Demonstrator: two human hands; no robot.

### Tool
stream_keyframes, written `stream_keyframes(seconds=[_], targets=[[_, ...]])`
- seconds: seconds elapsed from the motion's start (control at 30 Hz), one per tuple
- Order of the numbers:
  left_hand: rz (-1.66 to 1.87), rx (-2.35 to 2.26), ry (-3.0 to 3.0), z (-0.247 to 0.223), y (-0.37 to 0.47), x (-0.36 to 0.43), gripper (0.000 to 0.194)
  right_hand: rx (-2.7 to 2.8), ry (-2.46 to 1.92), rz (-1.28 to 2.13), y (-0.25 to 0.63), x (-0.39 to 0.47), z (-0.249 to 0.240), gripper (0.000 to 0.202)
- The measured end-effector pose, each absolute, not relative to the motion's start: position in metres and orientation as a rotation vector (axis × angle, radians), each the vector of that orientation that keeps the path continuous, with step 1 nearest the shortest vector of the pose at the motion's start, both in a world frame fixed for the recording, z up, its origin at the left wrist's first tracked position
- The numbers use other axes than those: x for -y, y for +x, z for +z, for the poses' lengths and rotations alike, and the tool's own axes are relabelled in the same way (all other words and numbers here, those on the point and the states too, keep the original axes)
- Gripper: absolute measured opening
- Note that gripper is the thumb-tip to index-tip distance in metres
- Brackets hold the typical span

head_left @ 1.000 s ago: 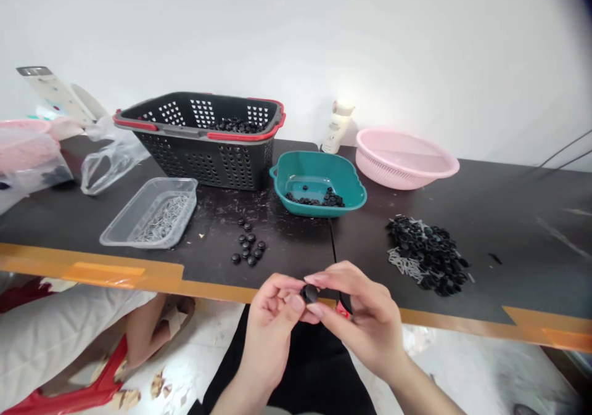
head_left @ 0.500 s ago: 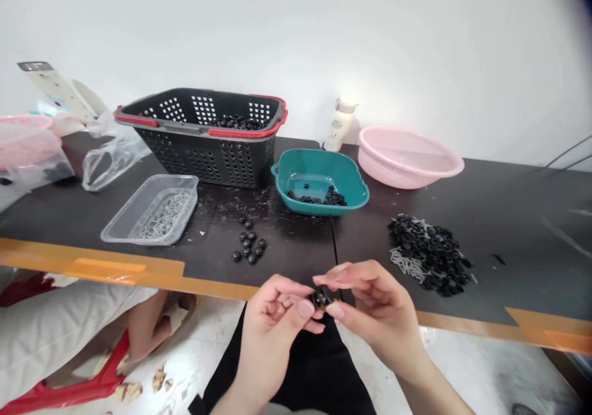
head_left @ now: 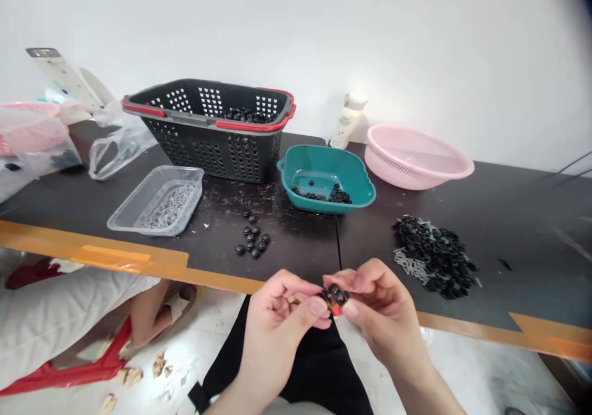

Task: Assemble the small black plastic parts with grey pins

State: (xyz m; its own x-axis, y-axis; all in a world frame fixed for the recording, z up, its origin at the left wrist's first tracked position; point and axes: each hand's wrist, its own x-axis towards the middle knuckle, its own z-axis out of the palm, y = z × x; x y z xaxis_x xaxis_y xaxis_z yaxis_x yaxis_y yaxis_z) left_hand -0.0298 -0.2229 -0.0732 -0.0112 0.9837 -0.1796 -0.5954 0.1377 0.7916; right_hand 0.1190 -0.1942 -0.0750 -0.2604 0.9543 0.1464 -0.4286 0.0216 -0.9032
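Holding small black plastic piece with openings (head_left: 339,294), one part or two can't tell, between left hand (head_left: 276,325) and right hand (head_left: 387,307), at front edge of dark counter (head_left: 296,242). Lying at 3 o'clock from left fingers, 9 o'clock from right; equally near both. Long axis: can't tell, partly covered. Both sets of fingers pinched narrow on it. At 2 o'clock: loose heap of black caps and grey pins (head_left: 437,251). At 10: cluster of glossy round black buttons (head_left: 250,238).

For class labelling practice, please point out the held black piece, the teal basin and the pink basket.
Black piece (head_left: 339,294): head view, visible middle.
Teal basin (head_left: 327,161): head view, inner back wall.
Pink basket (head_left: 398,171): head view, outer wall.
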Motion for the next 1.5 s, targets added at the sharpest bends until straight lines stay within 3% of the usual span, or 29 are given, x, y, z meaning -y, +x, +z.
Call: stream_keyframes(seconds=[0.73,1.13,1.4,1.5], targets=[[1.369,-0.806,0.496,-0.077,-0.031,0.22,0.028,1.165,-0.758,1.427,0.111,0.196,-0.077,0.022],[1.88,-0.83,0.877,-0.097,-0.021,0.216,0.041,1.223,-0.692,1.521,0.101,0.206,-0.081,0.021],[1.822,-0.728,0.868,-0.095,-0.019,0.215,0.052,1.089,-0.672,1.697,0.093,0.205,-0.073,0.02],[1.773,-0.718,0.896,-0.097,-0.021,0.216,0.046,1.156,-0.728,1.641,0.095,0.208,-0.077,0.019]])
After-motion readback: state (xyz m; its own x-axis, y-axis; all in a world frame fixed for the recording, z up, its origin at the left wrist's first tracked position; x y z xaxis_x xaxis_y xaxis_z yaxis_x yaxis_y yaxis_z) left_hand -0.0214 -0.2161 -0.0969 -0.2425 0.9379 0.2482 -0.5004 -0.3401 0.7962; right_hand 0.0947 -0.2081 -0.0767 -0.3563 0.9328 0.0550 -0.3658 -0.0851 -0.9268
